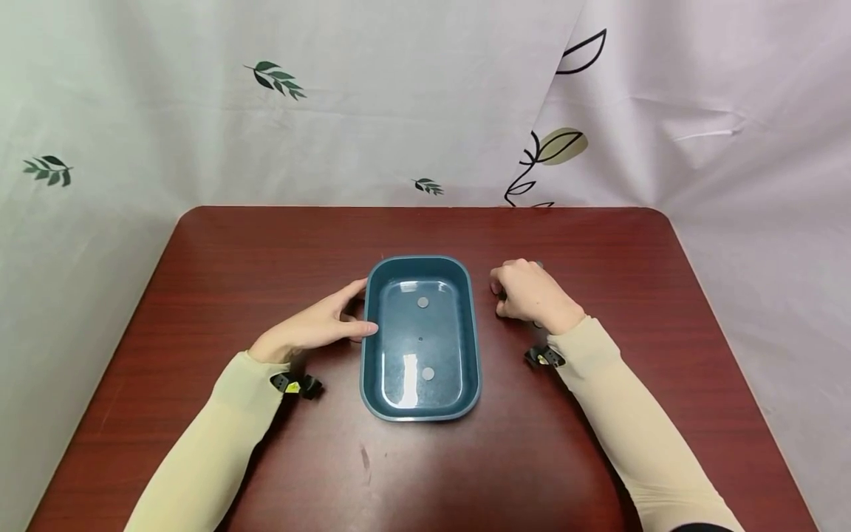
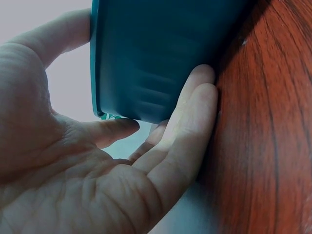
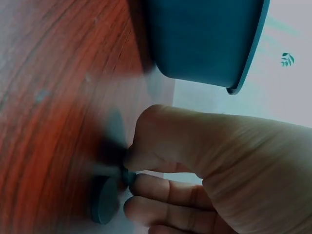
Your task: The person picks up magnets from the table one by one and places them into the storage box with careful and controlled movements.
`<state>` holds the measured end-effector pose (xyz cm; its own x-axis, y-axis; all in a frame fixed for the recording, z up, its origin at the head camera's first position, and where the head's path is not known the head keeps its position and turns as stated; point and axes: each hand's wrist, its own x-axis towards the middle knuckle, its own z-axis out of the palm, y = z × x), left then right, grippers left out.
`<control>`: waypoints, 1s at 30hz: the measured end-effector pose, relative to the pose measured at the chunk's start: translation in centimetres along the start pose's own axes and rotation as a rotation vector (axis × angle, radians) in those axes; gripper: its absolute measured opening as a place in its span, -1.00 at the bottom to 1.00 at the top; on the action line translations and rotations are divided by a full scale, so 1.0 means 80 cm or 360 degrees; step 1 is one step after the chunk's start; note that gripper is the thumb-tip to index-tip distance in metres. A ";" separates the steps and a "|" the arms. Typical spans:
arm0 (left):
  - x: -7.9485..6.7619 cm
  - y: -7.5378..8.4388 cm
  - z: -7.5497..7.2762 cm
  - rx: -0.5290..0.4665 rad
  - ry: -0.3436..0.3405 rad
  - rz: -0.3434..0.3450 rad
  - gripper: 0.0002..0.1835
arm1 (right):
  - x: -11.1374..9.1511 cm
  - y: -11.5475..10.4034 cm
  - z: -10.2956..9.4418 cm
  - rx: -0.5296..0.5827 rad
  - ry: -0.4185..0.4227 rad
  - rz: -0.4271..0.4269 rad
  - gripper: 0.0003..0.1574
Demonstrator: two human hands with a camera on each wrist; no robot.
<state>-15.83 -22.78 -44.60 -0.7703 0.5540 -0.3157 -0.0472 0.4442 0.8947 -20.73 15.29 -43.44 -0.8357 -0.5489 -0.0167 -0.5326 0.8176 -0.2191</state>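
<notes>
A blue-green rectangular plastic tray (image 1: 421,410) with rounded corners stands on the table. My left hand (image 1: 315,323) holds its left side: the thumb lies over the rim, and fingers rest along the outer wall (image 2: 146,53), low near the tabletop. To the tray's right, my right hand (image 1: 532,292) is down at the tabletop, thumb and fingertips together on a small dark piece (image 3: 128,176), mostly hidden by them. Close to those fingertips is a dark round disc (image 3: 105,200). Two pale round spots (image 1: 422,302) show on the tray's floor.
The reddish-brown wooden table (image 1: 279,244) has rounded far corners. White cloth (image 1: 372,111) with printed leaves hangs behind it and at both sides. A small black camera is strapped on each wrist.
</notes>
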 end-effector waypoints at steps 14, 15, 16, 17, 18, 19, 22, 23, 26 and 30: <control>-0.002 0.000 -0.002 0.0005 -0.0001 0.0004 0.01 | -0.009 0.000 0.002 0.0044 0.0139 -0.0133 -0.87; -0.002 0.000 -0.002 0.0006 -0.0001 0.0005 0.01 | -0.010 0.000 0.002 0.0052 0.0153 -0.0144 -0.86; -0.002 0.000 -0.002 0.0007 0.0000 0.0003 0.01 | -0.011 0.000 0.001 0.0062 0.0165 -0.0155 -0.86; -0.001 0.000 -0.002 0.0006 0.0001 0.0005 0.01 | -0.012 0.000 0.001 0.0066 0.0175 -0.0168 -0.86; -0.001 0.000 -0.002 0.0004 0.0004 0.0006 0.00 | -0.013 -0.001 0.001 0.0070 0.0183 -0.0183 -0.86; -0.001 0.000 -0.002 0.0006 0.0004 0.0004 0.00 | -0.014 -0.001 0.000 0.0078 0.0189 -0.0198 -0.87; 0.000 0.000 -0.001 0.0002 0.0002 -0.0001 -0.01 | -0.017 -0.003 -0.001 0.0087 0.0202 -0.0250 -0.89; 0.000 0.000 -0.001 0.0000 -0.0001 -0.0002 -0.01 | -0.018 -0.004 -0.001 0.0088 0.0212 -0.0270 -0.90; 0.000 0.000 -0.001 -0.0009 -0.0005 -0.0008 0.00 | -0.019 -0.005 -0.002 0.0096 0.0275 -0.0340 -0.90; 0.000 0.000 -0.001 -0.0021 0.0000 -0.0008 -0.01 | -0.018 -0.007 -0.005 0.0136 0.0402 -0.0439 -0.88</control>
<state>-15.86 -22.84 -44.61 -0.7700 0.5520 -0.3200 -0.0594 0.4374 0.8973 -19.26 15.72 -42.91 -0.6749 -0.6774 0.2926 -0.7379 0.6218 -0.2626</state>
